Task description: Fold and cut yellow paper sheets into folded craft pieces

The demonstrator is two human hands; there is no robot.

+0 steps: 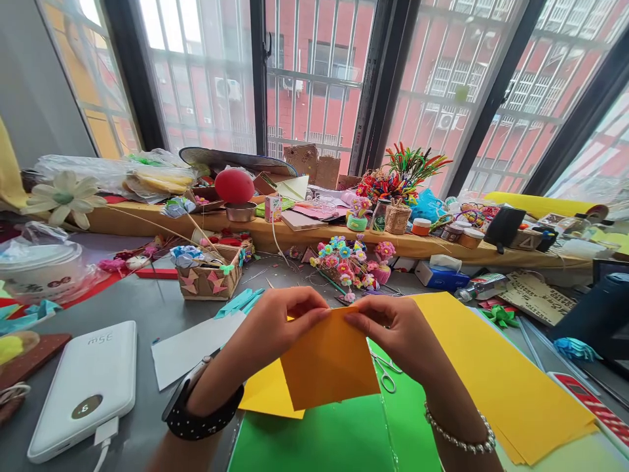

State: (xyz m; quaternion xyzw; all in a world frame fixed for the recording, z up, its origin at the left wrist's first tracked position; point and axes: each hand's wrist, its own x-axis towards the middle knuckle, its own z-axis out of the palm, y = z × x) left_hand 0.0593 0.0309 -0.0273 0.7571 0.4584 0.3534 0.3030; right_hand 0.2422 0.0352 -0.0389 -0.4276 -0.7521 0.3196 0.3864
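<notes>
A small orange-yellow sheet of paper (pixel 334 364) hangs between my hands above a green sheet (pixel 314 442). My left hand (pixel 289 321) pinches its upper edge between thumb and fingers. At the top right corner, my right hand (pixel 393 328) has the same edge in a pinch. Beneath the held sheet, on the left, lies another yellow paper piece (pixel 268 392). Scissors (pixel 387 380) rest on the green sheet beside my right hand, their blades partly hidden.
Large yellow sheets (pixel 496 380) lie at the right. To the left are a white power bank (pixel 88 387) with a cable and a white paper (pixel 189 351). A cardboard box (pixel 209 278) and crocheted flowers (pixel 344 259) stand ahead, below a cluttered windowsill (pixel 304 229).
</notes>
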